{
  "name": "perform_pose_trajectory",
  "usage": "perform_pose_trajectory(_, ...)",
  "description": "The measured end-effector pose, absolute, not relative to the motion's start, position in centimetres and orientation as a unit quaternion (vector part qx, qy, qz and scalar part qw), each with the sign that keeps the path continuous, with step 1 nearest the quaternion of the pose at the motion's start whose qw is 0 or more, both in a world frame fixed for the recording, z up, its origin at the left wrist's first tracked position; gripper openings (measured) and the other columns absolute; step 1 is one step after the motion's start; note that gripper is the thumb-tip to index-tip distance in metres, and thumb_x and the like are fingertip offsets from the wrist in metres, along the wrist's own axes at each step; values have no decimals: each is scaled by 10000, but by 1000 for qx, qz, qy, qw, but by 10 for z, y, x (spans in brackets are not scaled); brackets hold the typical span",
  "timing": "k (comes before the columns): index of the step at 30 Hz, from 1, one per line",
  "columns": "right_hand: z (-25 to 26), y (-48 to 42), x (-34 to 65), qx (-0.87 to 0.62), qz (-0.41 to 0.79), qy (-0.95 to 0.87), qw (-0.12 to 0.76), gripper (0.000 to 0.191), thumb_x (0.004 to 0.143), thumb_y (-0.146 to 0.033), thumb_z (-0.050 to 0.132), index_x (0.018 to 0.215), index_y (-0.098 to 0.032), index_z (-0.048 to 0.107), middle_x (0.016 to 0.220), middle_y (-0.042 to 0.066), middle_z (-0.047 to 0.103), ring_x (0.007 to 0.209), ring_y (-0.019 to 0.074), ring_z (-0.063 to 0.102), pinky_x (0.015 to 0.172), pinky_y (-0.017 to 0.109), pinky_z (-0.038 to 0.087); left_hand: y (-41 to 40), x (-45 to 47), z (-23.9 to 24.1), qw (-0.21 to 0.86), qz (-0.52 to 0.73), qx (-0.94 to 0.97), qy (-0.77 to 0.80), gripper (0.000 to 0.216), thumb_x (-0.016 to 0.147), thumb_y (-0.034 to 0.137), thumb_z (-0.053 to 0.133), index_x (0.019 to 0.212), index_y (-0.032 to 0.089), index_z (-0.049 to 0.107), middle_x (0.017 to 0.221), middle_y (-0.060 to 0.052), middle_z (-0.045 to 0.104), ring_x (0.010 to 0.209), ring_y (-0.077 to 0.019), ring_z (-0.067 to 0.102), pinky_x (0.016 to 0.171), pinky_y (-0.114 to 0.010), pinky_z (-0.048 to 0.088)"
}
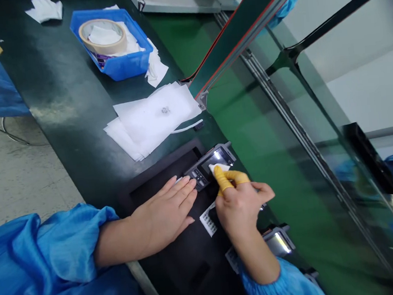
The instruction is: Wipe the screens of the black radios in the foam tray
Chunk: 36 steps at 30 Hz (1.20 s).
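A grey handheld radio (199, 174) with a keypad, a dark screen and a short antenna stub lies on a black foam tray (159, 162). My left hand (168, 213) lies flat with fingers stretched, its fingertips at the keypad end of the radio. Yellow finger cots cover some fingers of my right hand (238, 199), which pinches a small white wipe (222, 167) against the radio's screen. Below the right hand is a sheet of printed labels (208, 221), partly hidden. Another handset (278, 243) lies farther down, partly behind my right forearm.
White paper sheets (159, 118) lie beyond the tray. A blue bin (122, 66) holds a tape roll (103, 47) and white wipes. A crumpled wipe (46, 9) sits on the dark green table (55, 87). A metal-framed glass partition (283, 111) stands at the right; people in blue are nearby.
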State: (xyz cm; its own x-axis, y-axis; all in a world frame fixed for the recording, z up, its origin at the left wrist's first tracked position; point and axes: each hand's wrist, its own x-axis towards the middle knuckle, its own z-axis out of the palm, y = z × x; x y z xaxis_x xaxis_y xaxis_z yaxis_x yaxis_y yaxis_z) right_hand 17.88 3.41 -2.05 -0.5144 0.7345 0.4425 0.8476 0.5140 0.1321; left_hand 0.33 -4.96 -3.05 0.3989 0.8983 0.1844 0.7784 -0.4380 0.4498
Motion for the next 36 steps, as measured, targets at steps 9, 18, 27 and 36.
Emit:
perform_pose_trajectory(9,-7,-5,155,-390,-120,-900,152,249,740,-52,449,750,-192,655,901,27,651,738,135,537,778,370,265,-60,-13,-23,162,404,750,498,413,860,19,336,1266,47,408,1354,-210,446,1338,-253,336,1110,-483,294)
perform_pose_trajectory(18,-7,65,150,-462,-216,-845,161,219,653,-30,438,623,-164,608,767,40,575,670,147,397,728,376,224,-66,-16,-21,163,426,708,538,416,845,-6,375,1240,125,390,1500,-209,143,1408,-372,30,1088,-603,236)
perform_pose_trajectory(27,-20,14,140,-431,-163,-878,129,279,732,-19,405,777,-173,634,825,14,601,715,139,431,789,370,228,-63,-17,-24,178,455,698,524,390,850,-13,374,1220,105,411,1453,-232,236,1400,-373,91,1086,-589,239)
perform_pose_trajectory(36,-17,-6,141,-392,-104,-903,142,275,734,-29,427,799,-183,646,883,17,623,738,129,476,789,364,227,-62,-15,-26,182,459,684,537,367,890,31,348,1236,138,406,1474,-188,220,1404,-327,125,1106,-559,230)
